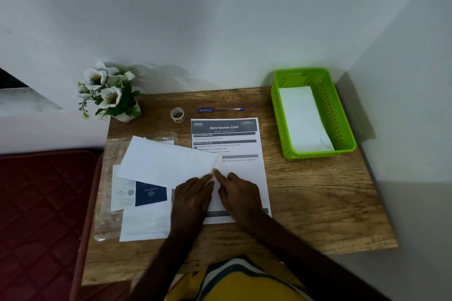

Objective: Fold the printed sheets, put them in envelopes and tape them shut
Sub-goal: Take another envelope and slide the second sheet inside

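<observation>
Two hands at one end of a white envelope, centre of the frame.

Going from the left: a loose pile of papers (137, 203) with a dark blue card on it lies lower left of centre, and the envelope (168, 161) lies slanted over it, its right end resting on the printed sheet (230, 154). The left hand (193, 200) lies flat, fingers straight, pressing that end; the right hand (238, 194) points one finger at the same corner, the others loosely bent, holding nothing that I can make out. Both look light, thin and limp, likely to slide on the wooden table (318, 203), so I'd pin one flat and lift by an edge or corner. Tape (177, 114) stands above, near the pen (221, 110). Upper right, a green basket (342, 129) holds more white paper.
</observation>
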Demonstrator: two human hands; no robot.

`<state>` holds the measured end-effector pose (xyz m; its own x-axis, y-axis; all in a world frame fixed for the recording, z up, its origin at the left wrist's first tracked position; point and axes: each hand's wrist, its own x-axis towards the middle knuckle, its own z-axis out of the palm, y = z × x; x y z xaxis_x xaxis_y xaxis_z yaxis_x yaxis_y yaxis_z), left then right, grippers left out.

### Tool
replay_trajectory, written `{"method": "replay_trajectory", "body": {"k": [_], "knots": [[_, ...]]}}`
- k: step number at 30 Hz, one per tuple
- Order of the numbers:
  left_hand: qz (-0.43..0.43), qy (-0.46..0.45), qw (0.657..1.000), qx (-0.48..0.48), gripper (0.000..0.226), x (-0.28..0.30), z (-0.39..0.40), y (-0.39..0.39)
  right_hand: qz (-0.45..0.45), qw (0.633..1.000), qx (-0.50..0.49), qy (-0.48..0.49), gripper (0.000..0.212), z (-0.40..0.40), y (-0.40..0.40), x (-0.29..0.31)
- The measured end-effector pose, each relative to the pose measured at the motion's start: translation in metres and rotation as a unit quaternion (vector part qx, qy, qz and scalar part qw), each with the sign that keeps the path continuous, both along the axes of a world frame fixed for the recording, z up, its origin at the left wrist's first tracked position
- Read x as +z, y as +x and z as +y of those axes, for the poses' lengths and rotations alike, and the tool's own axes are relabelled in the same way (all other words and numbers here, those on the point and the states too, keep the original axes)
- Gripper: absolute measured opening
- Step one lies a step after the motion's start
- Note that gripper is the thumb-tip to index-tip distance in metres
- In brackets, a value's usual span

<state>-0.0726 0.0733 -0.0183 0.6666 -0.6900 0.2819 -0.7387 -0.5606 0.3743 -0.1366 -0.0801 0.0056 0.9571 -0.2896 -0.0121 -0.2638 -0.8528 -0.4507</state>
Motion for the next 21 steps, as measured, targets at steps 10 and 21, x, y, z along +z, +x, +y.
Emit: {"method": "replay_trajectory", "body": {"k": [10, 21], "knots": [[-0.040, 0.045, 0.998, -0.019, 0.035, 0.006, 0.004, -0.002, 0.130, 0.990, -0.015, -0.050, 0.067, -0.008, 0.027, 0.010], [-0.001, 0.072, 0.997, 0.012, 0.036, 0.003, 0.004, -0.006, 0.138, 0.986, 0.007, -0.092, 0.063, -0.007, 0.026, 0.004]]}}
